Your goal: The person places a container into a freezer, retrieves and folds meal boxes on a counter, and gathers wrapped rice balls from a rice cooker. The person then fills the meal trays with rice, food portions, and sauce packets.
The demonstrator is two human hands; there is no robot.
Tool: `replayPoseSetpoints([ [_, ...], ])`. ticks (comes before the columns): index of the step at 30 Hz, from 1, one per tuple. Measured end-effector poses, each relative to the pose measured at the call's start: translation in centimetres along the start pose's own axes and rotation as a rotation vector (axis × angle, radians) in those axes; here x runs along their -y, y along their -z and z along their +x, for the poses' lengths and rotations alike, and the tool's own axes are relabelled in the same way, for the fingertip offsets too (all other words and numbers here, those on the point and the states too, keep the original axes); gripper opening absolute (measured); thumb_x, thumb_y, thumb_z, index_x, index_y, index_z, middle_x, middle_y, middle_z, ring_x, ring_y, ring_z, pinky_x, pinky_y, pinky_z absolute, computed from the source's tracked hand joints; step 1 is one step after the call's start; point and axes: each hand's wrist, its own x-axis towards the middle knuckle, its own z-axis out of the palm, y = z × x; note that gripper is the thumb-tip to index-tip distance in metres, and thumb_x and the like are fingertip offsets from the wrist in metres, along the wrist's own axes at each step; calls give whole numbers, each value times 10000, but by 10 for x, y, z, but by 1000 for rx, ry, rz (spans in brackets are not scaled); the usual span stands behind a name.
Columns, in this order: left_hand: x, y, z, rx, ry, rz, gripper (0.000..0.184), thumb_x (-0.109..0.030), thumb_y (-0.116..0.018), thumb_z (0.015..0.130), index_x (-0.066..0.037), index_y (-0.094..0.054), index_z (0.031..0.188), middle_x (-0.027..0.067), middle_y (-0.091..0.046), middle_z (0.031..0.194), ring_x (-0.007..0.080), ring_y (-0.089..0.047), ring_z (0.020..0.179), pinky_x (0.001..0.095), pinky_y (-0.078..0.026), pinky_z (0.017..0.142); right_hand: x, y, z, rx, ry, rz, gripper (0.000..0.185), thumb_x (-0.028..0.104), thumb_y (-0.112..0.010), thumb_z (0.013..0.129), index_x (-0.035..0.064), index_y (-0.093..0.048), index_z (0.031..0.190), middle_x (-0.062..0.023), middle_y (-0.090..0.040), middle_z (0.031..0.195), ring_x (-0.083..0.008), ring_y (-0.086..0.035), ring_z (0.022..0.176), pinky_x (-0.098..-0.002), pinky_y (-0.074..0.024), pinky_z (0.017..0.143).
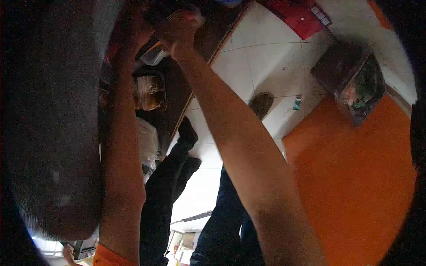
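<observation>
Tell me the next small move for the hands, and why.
I'd probably tilt the view up slightly before regripping: the right hand and left hand sit near the picture's top edge, dim and blurred, so their hold can't be told, and a clear container lies close by.

Between the left forearm (120, 146) and right forearm (239, 137), a narrow wedge of room runs over the dark counter (217, 33), but a clear container (150, 91) and a plastic bag (147, 139) fill much of it. The left hand (141, 31) and right hand (179, 31), close together and blurred, crowd its far end. A large grey surface (53, 133) bars the left forearm's outer side. Beyond the right forearm, a hand could pass above the tiled floor (275, 57), short of the dark box (337, 64) and bagged bundle (361, 91).
</observation>
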Motion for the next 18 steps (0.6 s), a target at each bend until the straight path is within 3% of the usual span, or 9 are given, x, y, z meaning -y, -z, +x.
replayPoseSetpoints([
  [3, -6, 13, 4, 19, 9, -39, 1061, -494, -883, 695, 0, -375, 1484, 243, -452, 1475, 404, -463, 1351, 488, -390, 1129, -2, -33, -8, -233, -119, -514, 486, 336, -596, 976, 31, -534, 1349, -143, -674, 1121, -323, -662, 962, -427, -548, 845],
  [6, -17, 18, -3, 34, 29, -75, 1033, -472, -886, 693, -4, -394, 1471, 241, -473, 1455, 400, -483, 1332, 486, -402, 1116, -12, -36, -14, -380, -216, -773, 509, 342, -584, 984, 38, -506, 1385, -113, -668, 1125, -286, -662, 945, -412, -555, 827],
  [8, -21, 21, -2, 39, 46, -86, 1014, -456, -888, 692, -7, -407, 1463, 240, -487, 1442, 397, -497, 1319, 485, -410, 1108, -22, -39, -17, -66, -11, 80, 516, 310, -639, 934, 29, -536, 1354, -124, -690, 1041, -296, -685, 888, -407, -566, 794],
  [9, -24, 21, -4, 36, 54, -92, 1005, -449, -889, 691, -9, -413, 1459, 239, -494, 1436, 395, -503, 1313, 484, -414, 1104, -26, -46, -6, -41, -63, 174, 518, 294, -665, 903, 16, -559, 1327, -130, -699, 998, -304, -695, 856, -405, -571, 776],
  [11, -30, 16, -14, 16, 69, -94, 987, -433, -891, 690, -11, -426, 1451, 238, -508, 1422, 392, -517, 1301, 482, -422, 1096, -30, -38, -4, -91, -60, 241, 367, 240, -614, 921, -10, -609, 1190, -167, -695, 928, -338, -696, 806, -435, -570, 725],
  [12, -34, 14, -24, 3, 81, -95, 978, -426, -892, 689, -13, -432, 1447, 237, -515, 1416, 391, -524, 1294, 482, -426, 1092, -27, -4, -19, -160, -7, 215, 269, 201, -537, 970, -24, -636, 1080, -198, -682, 900, -363, -687, 788, -468, -564, 693],
  [13, -38, 11, -30, -9, 93, -96, 969, -418, -893, 689, -14, -439, 1442, 237, -522, 1409, 389, -530, 1288, 481, -431, 1087, -21, 32, -32, -227, 43, 186, 290, 163, -460, 1019, -38, -663, 969, -229, -669, 871, -388, -678, 770, -501, -559, 662],
  [16, -47, 11, -48, -36, 135, -117, 942, -395, -897, 687, -18, -458, 1430, 235, -544, 1390, 385, -551, 1269, 479, -443, 1075, -2, 109, -46, 64, -44, 380, 369, 233, -402, 1064, -62, -620, 1095, -300, -678, 951, -491, -659, 892, -574, -514, 784],
  [18, -53, 15, -62, -55, 163, -133, 924, -380, -899, 686, -21, -470, 1422, 234, -558, 1377, 382, -564, 1257, 477, -451, 1067, -1, 129, -59, 8, 124, 326, 408, 190, -581, 909, -78, -547, 1214, -272, -668, 925, -460, -672, 837, -521, -547, 735],
])
